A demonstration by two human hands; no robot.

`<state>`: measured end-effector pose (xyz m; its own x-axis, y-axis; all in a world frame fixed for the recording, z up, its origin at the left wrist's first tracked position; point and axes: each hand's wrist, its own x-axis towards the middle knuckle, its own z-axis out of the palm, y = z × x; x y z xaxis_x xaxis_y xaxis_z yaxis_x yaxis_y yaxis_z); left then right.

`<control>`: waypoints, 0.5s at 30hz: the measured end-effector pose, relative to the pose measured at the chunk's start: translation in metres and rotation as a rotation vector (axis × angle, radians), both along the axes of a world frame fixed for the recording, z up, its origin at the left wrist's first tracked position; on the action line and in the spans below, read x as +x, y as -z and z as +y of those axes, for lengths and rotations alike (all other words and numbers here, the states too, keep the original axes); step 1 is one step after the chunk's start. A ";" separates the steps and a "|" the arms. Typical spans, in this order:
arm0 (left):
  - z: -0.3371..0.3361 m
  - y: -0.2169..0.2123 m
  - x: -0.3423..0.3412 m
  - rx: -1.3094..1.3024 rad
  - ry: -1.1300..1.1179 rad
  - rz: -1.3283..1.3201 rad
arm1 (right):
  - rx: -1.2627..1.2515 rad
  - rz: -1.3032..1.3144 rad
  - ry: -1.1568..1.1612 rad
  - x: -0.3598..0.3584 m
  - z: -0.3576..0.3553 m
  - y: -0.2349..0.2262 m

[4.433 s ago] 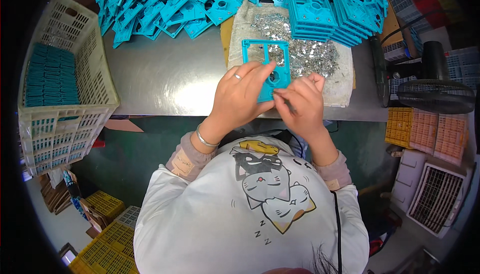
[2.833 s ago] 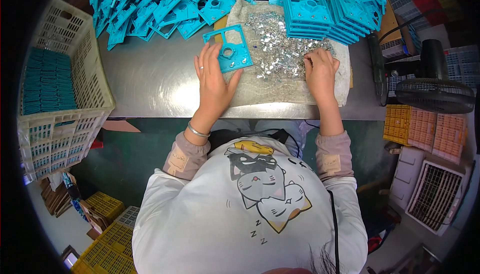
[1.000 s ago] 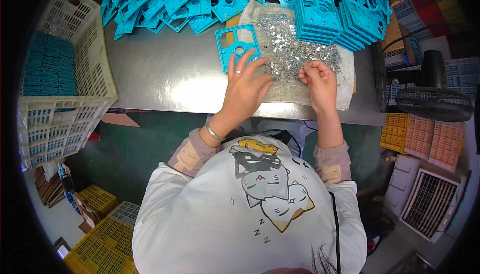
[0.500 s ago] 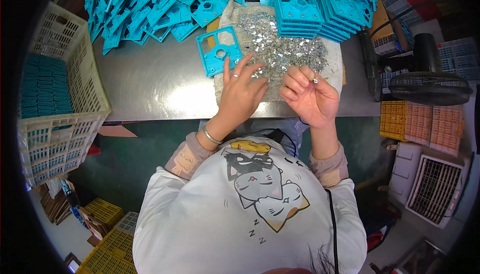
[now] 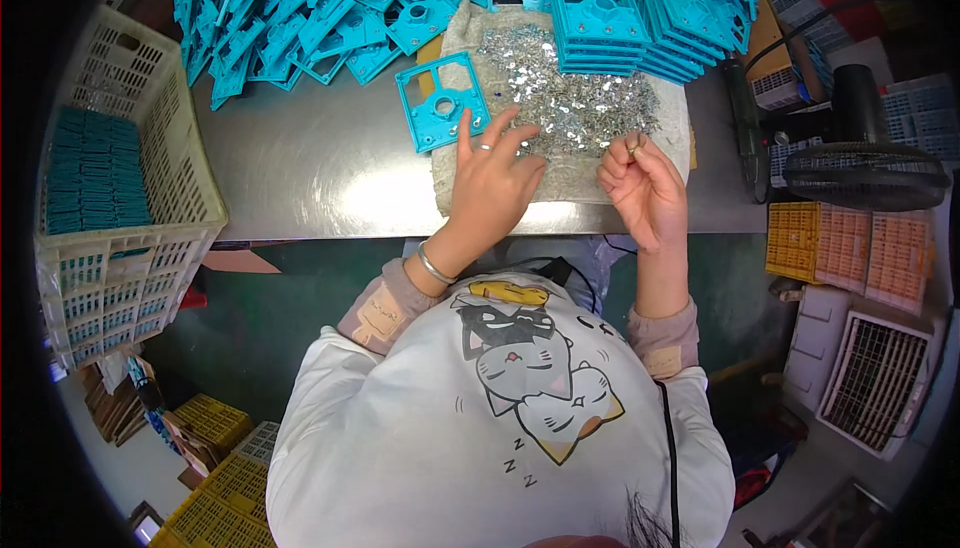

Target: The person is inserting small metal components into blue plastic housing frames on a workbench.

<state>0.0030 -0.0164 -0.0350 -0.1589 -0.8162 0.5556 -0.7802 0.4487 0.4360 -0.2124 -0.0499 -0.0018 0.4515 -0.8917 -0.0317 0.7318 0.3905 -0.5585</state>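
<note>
A square turquoise plastic frame with a round hole lies at the left edge of a pale cloth. My left hand rests by its lower right corner, fingers stretched and spread, the index fingertip at the frame's edge. Over the cloth's right side, my right hand pinches a small metal piece between thumb and fingertips; its exact shape is mostly hidden. A heap of small shiny metal pieces spreads across the cloth between and beyond both hands.
Many turquoise frames pile up along the table's far side, with neat stacks behind the metal heap. A white crate holding turquoise parts stands at the left. A black fan is at the right, above orange crates.
My right hand has shifted right, and its fingers have closed further over the small metal piece, which showed more before. My left hand stays by the frame, slightly further right.
</note>
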 end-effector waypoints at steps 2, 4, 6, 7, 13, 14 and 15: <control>-0.003 0.000 -0.005 -0.016 0.016 -0.103 | -0.016 0.055 0.025 0.000 0.003 0.001; -0.008 -0.003 -0.007 -0.005 0.024 -0.158 | 0.018 0.246 0.149 0.001 0.007 0.000; -0.012 -0.006 -0.009 0.006 0.032 -0.215 | -0.021 0.236 0.142 -0.002 0.007 0.004; -0.015 -0.008 -0.011 0.014 0.028 -0.282 | -0.061 0.228 0.132 -0.004 0.006 0.007; -0.019 -0.001 -0.014 -0.045 0.052 -0.346 | -0.095 0.312 0.176 -0.003 0.007 0.010; -0.019 0.000 -0.013 -0.076 0.047 -0.288 | -0.096 0.311 0.177 -0.001 0.007 0.012; -0.017 -0.001 -0.013 -0.076 0.049 -0.288 | -0.129 0.387 0.218 0.000 0.008 0.016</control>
